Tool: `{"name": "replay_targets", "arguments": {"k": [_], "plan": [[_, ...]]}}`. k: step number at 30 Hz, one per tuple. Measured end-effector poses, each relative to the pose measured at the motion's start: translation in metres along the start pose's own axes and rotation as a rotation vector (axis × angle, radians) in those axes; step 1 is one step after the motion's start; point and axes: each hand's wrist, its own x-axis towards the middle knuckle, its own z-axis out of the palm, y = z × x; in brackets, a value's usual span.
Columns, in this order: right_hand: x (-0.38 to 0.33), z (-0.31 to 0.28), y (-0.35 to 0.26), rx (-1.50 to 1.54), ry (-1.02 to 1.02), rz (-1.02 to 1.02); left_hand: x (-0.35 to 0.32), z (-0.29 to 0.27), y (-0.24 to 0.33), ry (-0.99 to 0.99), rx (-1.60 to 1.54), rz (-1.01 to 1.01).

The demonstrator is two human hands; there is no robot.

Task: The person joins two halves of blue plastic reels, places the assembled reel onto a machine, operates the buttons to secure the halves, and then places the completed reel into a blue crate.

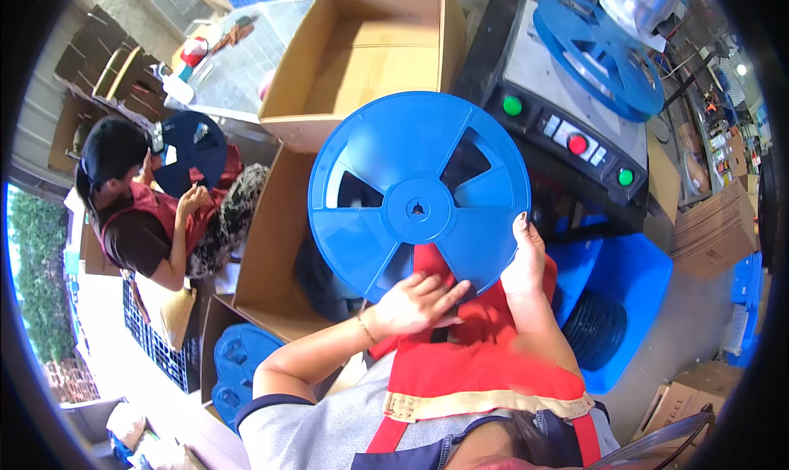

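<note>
Reel (436,205), blue, right hand (527,266) clamped on its rim, left hand (417,307) at lower edge (grip partly hidden, cannot tell)

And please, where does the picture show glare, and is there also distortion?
Head view: strong light washes out the area beside the dark crate; head view: hazy pale patches lie over the blue reel; head view: the scene curves inside a black border.

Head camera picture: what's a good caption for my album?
Bare right hand holding a round blue spoked plastic reel; bare left hand at its lower edge.
</note>
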Motion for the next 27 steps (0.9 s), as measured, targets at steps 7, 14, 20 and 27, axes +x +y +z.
{"name": "replay_targets", "arguments": {"k": [7, 14, 20, 27], "plan": [[-0.029, -0.092, 0.037, 0.088, 0.109, 0.131, -0.078, 0.005, -0.042, 1.054, -0.515, -1.235], [-0.017, -0.124, 0.001, -0.036, 0.151, -0.135, -0.049, 0.009, -0.01, 0.98, -1.254, -1.292], [-0.023, -0.229, -0.099, 0.116, 0.142, -0.226, -0.082, -0.011, -0.055, 1.219, -1.35, -1.258], [-0.035, -0.343, -0.188, 0.01, -0.215, -0.217, -0.093, -0.008, -0.066, 1.392, -1.434, -1.228]]}}
